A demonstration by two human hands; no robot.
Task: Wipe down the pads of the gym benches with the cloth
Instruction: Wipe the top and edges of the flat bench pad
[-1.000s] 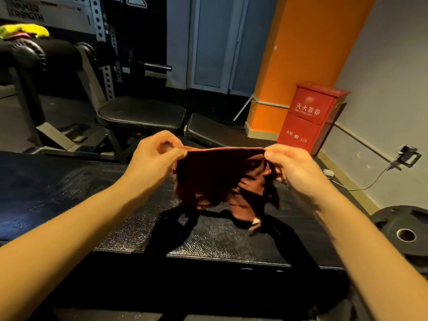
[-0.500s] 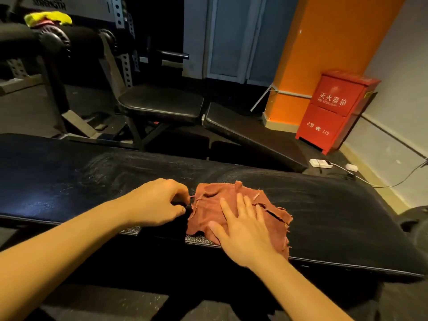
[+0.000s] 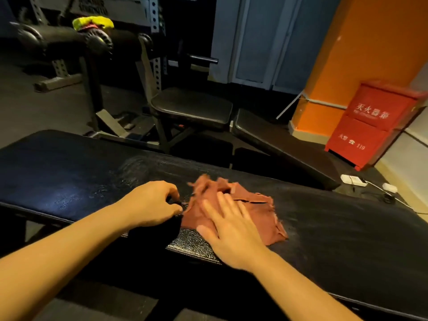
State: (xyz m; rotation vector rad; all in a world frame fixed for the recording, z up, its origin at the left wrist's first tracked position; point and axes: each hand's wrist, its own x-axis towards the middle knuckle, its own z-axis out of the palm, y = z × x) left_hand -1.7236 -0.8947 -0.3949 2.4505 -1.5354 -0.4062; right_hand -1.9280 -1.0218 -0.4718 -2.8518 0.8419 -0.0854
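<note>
A ragged reddish-brown cloth (image 3: 259, 209) lies spread on the long black pad of the near bench (image 3: 69, 172). My right hand (image 3: 228, 230) presses flat on the cloth, fingers straight and blurred by motion. My left hand (image 3: 150, 205) sits just left of the cloth on the pad, its fingers curled at the cloth's left edge; whether they pinch it I cannot tell. The cloth's far left corner is lifted and blurred.
Beyond the near bench stands a second bench with a square seat pad (image 3: 192, 107) and a sloping back pad (image 3: 278, 147). A red fire-extinguisher box (image 3: 368, 126) stands by the orange pillar (image 3: 361, 47). A power strip (image 3: 353, 180) and cables lie on the floor at right. A yellow cloth (image 3: 92, 22) rests on a roller pad at back left.
The cloth, held up stretched between both hands a second ago, now lies on the pad. My right hand has flattened on it and slides over it; the left stays at its left edge.
</note>
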